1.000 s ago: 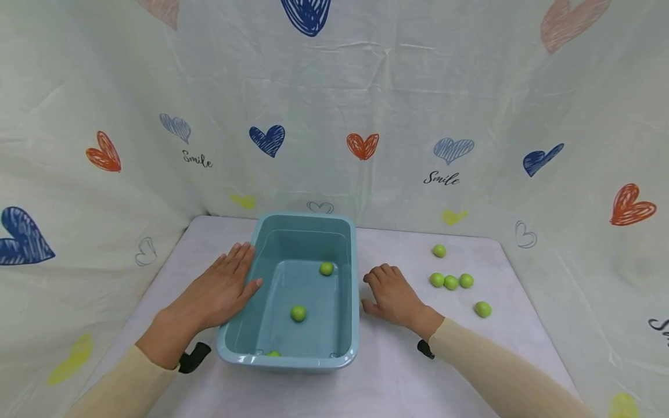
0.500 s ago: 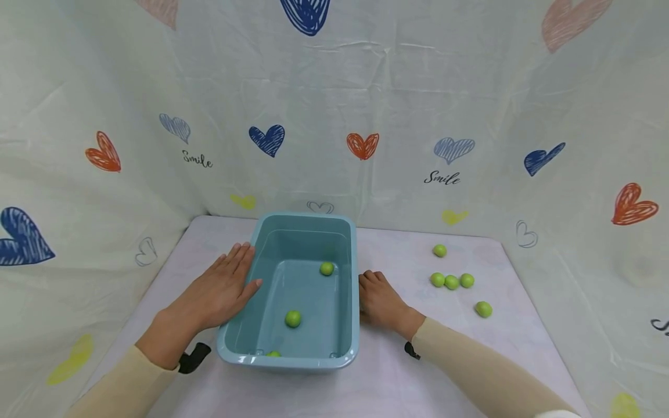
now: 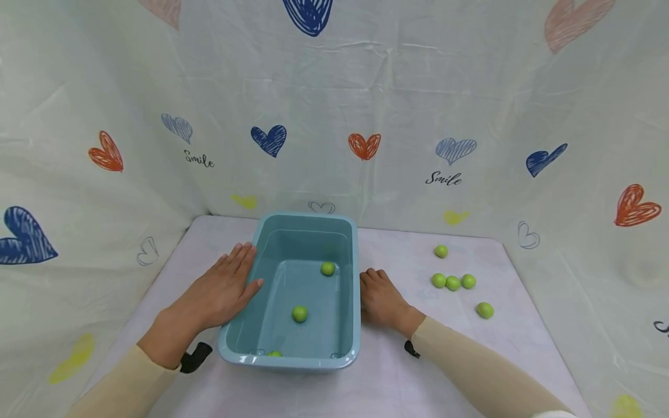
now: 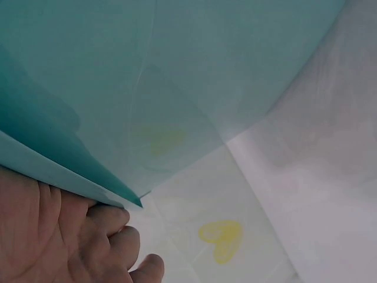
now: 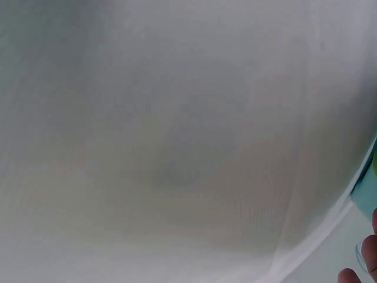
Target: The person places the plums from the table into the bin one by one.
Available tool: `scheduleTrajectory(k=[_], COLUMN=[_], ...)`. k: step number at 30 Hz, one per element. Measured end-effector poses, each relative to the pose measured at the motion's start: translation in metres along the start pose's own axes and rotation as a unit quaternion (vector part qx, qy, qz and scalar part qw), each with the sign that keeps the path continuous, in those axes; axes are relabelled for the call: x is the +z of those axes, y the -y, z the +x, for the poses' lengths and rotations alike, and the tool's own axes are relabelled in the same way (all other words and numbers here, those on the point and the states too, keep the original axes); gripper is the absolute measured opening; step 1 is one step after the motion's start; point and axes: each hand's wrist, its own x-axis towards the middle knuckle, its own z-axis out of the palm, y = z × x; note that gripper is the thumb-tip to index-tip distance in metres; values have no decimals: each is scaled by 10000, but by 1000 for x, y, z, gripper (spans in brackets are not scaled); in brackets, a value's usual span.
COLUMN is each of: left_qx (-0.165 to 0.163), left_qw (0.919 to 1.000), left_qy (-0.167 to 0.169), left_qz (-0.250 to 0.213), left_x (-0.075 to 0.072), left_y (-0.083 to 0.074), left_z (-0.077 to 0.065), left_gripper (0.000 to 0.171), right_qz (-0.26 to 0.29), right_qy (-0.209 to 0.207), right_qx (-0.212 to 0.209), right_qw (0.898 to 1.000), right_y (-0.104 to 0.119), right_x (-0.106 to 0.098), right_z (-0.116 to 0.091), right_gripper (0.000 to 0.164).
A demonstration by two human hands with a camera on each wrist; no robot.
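My left hand [image 3: 216, 293] lies flat along the left rim of a blue-green plastic basin [image 3: 284, 284], its fingers straight and thumb over the edge. In the left wrist view its palm is against the rim. Inside the basin are a lime [image 3: 299, 314] near the middle, another lime [image 3: 327, 269] farther back, and one lime [image 3: 274, 353] partly hidden by the front rim. My right hand [image 3: 384, 302] is against the basin's right outer side, fingers bent and tips hidden by the rim. Near these fingers [image 5: 370, 253], a sliver of green [image 5: 375, 165] shows; I cannot tell whether they hold it.
On the table [image 3: 413, 371] to the right lie several loose limes: one at the back [image 3: 441, 251], a row of limes [image 3: 453, 283], and a nearer lime [image 3: 485, 310]. A white sheet [image 3: 402, 98] printed with hearts hangs around the table.
My right hand has moved left up to the basin's side, its fingertips going out of sight. The middle lime rolled slightly left, then back. My left hand stays still.
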Motion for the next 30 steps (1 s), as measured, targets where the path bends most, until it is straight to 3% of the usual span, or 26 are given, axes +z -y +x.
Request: scheduleTrajectory(k=[11,21,30], left_qx=[42,-76,-76], left_qw=[10000,9999,9999], left_qy=[1,88,105], left_qz=[59,54,-19], left_x=[-2,-5,-5], left_y=[0,-6,-5], left_z=[0,2,0], left_gripper=[73,74,74], right_qz=[78,-139,-79], right_qy=[120,-427,-441], right_qx=[803,886,885], right_qw=[9967,9951,9951], right_y=[-31,-54,-64], right_x=[-28,-52,-80], right_z=[-5,-9,-2], right_gripper=[34,31,29])
